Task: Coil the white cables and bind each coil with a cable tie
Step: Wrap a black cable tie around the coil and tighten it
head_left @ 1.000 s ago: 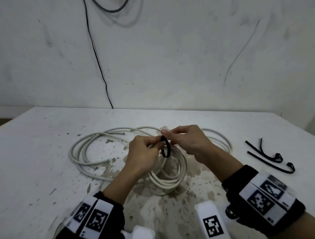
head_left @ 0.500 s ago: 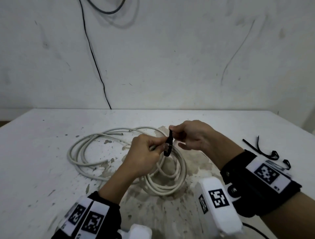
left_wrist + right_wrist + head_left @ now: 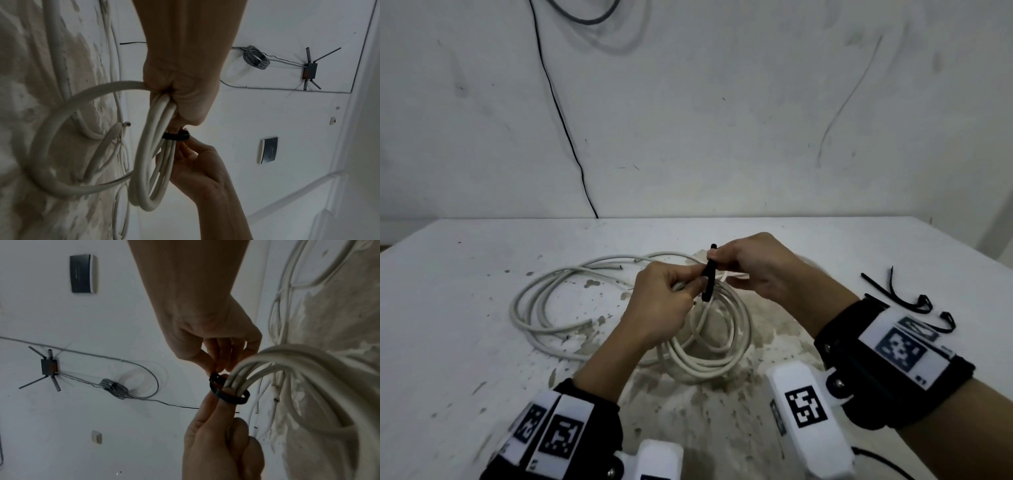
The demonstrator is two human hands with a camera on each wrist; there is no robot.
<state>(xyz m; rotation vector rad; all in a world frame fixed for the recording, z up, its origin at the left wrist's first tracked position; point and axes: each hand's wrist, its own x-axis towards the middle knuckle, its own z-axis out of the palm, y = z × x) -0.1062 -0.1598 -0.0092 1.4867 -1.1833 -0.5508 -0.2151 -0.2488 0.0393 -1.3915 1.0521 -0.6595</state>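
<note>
Worktop: white, stained, set against a scuffed white wall.
Spare ties: laid at right.
Coil: gripped by left hand.
Tie: looped round coil, pinched by right hand.
Change: loop drawn tighter, tail now raised upright.

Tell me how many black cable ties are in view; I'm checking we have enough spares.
3: one cable tie looped round the white coil, pinched by the right hand; two spare ties on the table at right. The right wristband may hide more.
</note>
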